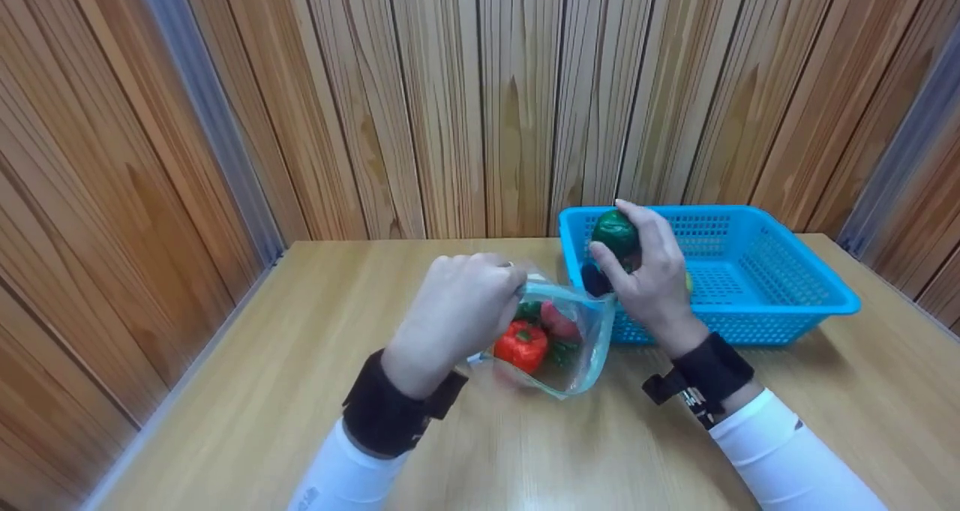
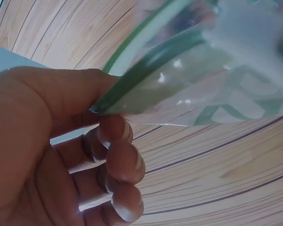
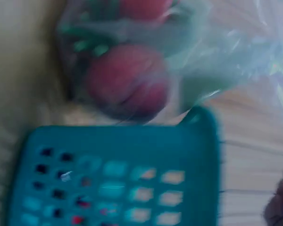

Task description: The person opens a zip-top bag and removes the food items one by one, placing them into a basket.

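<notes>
Inside clear bag (image 1: 581, 338), red pepper (image 1: 521, 344).

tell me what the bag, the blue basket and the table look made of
Bag: thin clear plastic film, glossy, with a green zip strip; the vegetables show through it.
Blue basket: moulded rigid plastic, by its perforated grid walls and uniform colour.
Table: pale wood or wood-look laminate, matte with grain lines; which one cannot be told.

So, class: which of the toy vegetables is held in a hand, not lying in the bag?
The dark green one, gripped by the right hand above the blue basket.
</notes>
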Action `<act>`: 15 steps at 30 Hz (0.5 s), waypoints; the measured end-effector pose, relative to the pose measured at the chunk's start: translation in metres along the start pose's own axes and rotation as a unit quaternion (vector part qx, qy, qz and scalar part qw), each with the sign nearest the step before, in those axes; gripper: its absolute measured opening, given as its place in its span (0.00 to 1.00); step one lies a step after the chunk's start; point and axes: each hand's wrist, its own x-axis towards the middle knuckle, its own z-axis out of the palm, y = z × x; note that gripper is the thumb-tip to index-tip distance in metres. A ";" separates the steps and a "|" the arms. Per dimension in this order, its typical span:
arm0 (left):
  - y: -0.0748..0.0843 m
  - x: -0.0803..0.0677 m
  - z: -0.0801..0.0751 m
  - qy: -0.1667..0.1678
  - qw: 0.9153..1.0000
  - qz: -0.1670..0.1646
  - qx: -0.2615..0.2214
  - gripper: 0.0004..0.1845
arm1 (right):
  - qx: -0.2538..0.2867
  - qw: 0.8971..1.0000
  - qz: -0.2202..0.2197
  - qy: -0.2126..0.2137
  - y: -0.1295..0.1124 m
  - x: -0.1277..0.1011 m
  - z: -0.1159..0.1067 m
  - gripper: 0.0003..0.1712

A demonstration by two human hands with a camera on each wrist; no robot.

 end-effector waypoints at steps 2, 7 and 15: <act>0.000 0.000 0.000 0.000 1.000 -0.002 0.002 0.06 | -0.031 0.998 0.037 -0.043 0.010 -0.001 0.001 0.34; -0.001 0.000 0.001 0.006 1.000 0.003 -0.008 0.05 | -0.115 0.967 0.112 -0.196 0.023 -0.004 -0.001 0.32; -0.001 0.001 0.004 0.006 1.000 0.014 -0.024 0.05 | -0.190 0.928 0.140 -0.287 0.026 -0.002 -0.007 0.21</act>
